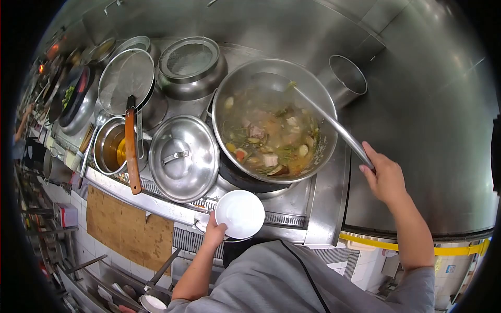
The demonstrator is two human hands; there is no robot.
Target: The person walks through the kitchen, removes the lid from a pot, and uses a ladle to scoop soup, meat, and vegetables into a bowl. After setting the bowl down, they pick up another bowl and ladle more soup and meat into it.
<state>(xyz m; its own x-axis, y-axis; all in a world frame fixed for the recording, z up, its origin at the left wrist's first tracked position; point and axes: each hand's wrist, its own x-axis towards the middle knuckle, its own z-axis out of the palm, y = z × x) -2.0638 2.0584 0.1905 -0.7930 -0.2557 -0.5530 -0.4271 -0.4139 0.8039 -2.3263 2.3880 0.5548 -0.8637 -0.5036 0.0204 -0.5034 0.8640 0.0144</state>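
My left hand (215,230) is closed on the rim of a white bowl (241,213), which looks empty inside. The bowl is just in front of a large metal pot (327,107) of steaming soup (271,130) with chunks of meat, vegetables and green sprigs. My right hand (384,175) grips the end of a long-handled metal utensil (334,121). Its shaft slants across the pot's right rim, and the far end is over or in the soup. The shape of its head cannot be made out; some green bits show there.
Left of the pot lies a domed metal lid (180,167). Beyond are a strainer (127,81) with a wooden handle, a small pot of yellow-brown liquid (110,146), and a lidded pot (190,65). A metal cylinder (348,78) stands behind right, beside a large steel surface (422,146).
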